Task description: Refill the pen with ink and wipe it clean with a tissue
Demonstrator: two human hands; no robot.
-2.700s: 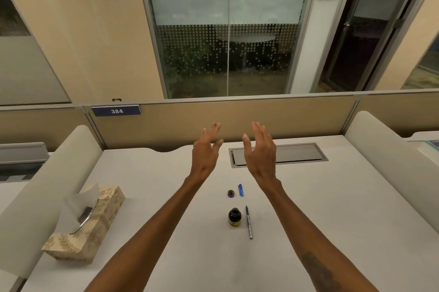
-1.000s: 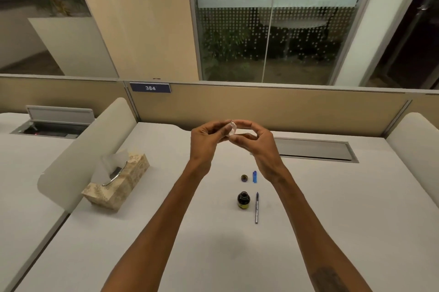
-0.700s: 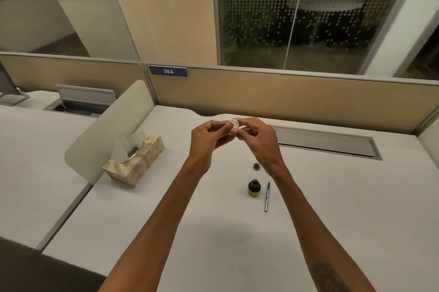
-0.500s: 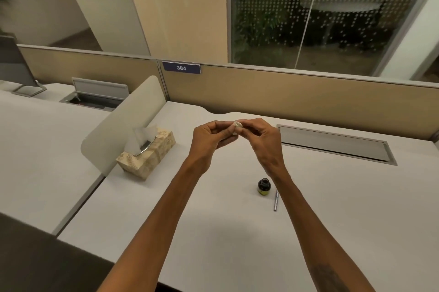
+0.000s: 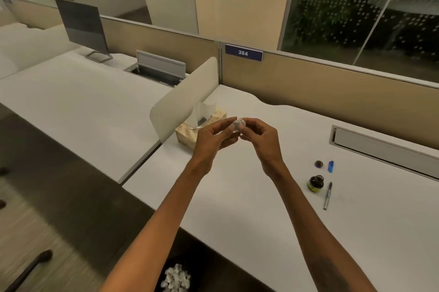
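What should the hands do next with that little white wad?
Probably drop the wad into the bin below the desk edge, where white scraps lie. Both hands pinch it, and the pen and open ink bottle lie untouched.

White desks [image 5: 71,101] along tan partitions [image 5: 332,87], a dark monitor [image 5: 82,24], frosted-dot glass wall [image 5: 356,14] behind.

ink bottle [image 5: 315,183] left of pen [image 5: 327,195], on desk [image 5: 261,208]
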